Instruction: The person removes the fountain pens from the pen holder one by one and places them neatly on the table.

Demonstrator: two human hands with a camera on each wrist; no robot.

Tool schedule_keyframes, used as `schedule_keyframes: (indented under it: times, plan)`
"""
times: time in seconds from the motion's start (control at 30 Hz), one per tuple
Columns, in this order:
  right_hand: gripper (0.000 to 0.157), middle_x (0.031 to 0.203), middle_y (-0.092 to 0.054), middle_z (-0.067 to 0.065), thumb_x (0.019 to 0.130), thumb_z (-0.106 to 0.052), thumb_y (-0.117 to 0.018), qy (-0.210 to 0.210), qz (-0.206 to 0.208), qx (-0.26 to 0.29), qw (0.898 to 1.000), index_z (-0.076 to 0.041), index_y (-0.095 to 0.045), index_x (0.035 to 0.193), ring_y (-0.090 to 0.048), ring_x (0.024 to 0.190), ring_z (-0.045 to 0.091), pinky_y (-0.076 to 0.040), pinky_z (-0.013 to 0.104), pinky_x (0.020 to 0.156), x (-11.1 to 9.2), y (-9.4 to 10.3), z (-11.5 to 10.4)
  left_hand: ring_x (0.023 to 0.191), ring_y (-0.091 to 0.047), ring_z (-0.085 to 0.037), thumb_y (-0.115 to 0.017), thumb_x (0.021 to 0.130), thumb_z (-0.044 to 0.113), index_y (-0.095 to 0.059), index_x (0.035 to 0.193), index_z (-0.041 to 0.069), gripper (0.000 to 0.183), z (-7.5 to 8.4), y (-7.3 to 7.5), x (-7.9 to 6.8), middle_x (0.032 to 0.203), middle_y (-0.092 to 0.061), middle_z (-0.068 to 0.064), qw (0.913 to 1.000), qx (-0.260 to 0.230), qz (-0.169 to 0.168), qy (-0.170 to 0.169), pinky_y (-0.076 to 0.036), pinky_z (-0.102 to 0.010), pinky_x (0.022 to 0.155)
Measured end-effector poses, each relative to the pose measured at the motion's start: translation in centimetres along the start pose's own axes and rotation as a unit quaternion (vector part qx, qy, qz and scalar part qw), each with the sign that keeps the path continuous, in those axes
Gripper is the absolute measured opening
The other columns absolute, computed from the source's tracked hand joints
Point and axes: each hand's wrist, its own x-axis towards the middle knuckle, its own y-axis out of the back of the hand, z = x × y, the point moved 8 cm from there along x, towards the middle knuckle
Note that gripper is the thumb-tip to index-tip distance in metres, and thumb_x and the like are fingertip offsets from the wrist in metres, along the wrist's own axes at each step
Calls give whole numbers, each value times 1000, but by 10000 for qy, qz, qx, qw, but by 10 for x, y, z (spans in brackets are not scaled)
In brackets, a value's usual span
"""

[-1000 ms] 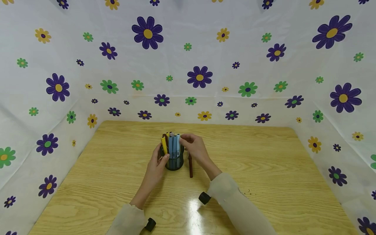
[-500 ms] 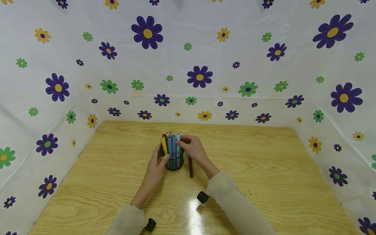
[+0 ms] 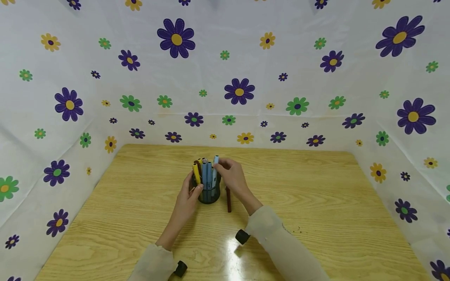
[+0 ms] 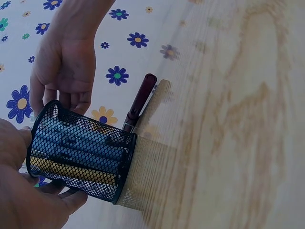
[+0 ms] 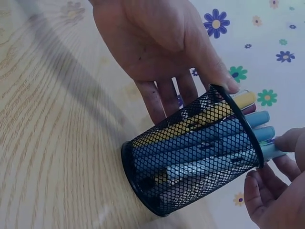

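Observation:
A black mesh pen cup (image 3: pixel 209 198) stands upright on the table, packed with several capped markers in yellow, brown and blue. My left hand (image 3: pixel 184 201) holds the cup around its left side, thumb near the rim. At the cup's right, my right hand (image 3: pixel 234 178) pinches a light blue marker (image 3: pixel 216 159) between thumb and fingers; its top stands above the blue markers (image 3: pixel 206 171) beside it, and its lower part is inside the cup. The right wrist view shows the same light blue marker (image 5: pixel 271 151) at the rim. A dark brown marker (image 3: pixel 229 201) lies just right of the cup.
The wood-grain table (image 3: pixel 299 183) meets flower-printed white cloth (image 3: pixel 225 70) at its back and sides. Small dark specks (image 3: pixel 299 229) dot the table at right. A black wrist device (image 3: pixel 242 236) sticks out below the right sleeve, another (image 3: pixel 181 268) below the left.
The right hand's thumb moved over the blue markers, then back right. The light blue marker has risen a little and leans slightly right. The left hand and cup have stayed put.

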Motion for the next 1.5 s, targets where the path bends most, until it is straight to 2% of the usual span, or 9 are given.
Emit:
schedule_keyframes:
  times: [0.23,0.4,0.57,0.63,0.73,0.83,1.07,1.2,1.5]
  plan:
    - [28,108,-71,17,105,-19,-62,32,493,438,9978,1,-70,122,-66,100,35,-55,57,91,0,12,-5,151,-29,-38,-53,111,24,-16,165,4,69,-1,1,-1,166,-24,-23,10000,40,34,-64,-31,-54,119]
    - [25,105,-69,25,105,-15,-61,-11,716,723,9948,5,-69,119,-64,101,45,-58,47,89,-1,20,-10,152,-27,-38,-53,111,24,-16,165,4,69,0,0,-1,167,-22,-24,10000,-1,20,-68,-30,-53,120]
    - [22,100,-70,19,105,-14,-60,0,777,855,9933,3,-70,116,-65,100,48,-59,44,87,-1,26,-12,151,-29,-38,-53,111,23,-16,165,4,68,2,0,-1,166,-24,-23,9999,58,34,-93,-31,-52,120]
    - [22,98,-70,16,105,-16,-61,118,786,929,9925,2,-70,115,-66,97,44,-60,42,87,1,29,-9,151,-29,-38,-53,111,23,-17,165,4,68,1,0,-1,166,-24,-24,9999,83,40,-104,-31,-53,119]
    - [23,100,-70,19,105,-15,-61,200,801,1018,9914,4,-69,115,-68,95,40,-59,27,79,1,33,-10,151,-28,-39,-52,111,22,-17,164,2,67,2,0,-1,166,-23,-24,9999,58,28,-146,-30,-53,119]
    - [22,101,-69,21,105,-14,-61,249,807,1131,9900,5,-69,114,-69,95,36,-60,26,79,1,37,-11,152,-27,-39,-52,111,21,-17,164,2,67,2,0,-1,167,-23,-24,9999,52,19,-145,-31,-53,119]
    - [19,96,-69,15,105,-11,-62,184,862,1338,9871,5,-69,112,-69,86,21,-58,52,91,3,46,-12,151,-29,-39,-52,111,22,-17,165,3,67,3,0,-2,166,-24,-25,9999,93,37,-117,-31,-53,119]
    - [21,97,-68,14,105,-11,-61,227,884,1409,9858,6,-68,115,-68,86,18,-55,58,95,2,53,-16,151,-28,-39,-52,111,23,-17,165,3,67,1,0,-1,166,-23,-25,9999,77,6,-98,-30,-53,120]
    - [23,97,-68,11,106,-11,-60,260,1033,1606,9813,7,-66,119,-68,86,18,-61,38,87,2,75,-20,151,-28,-40,-52,111,22,-16,165,3,68,2,0,-1,166,-23,-25,9999,82,2,-69,-31,-52,119]
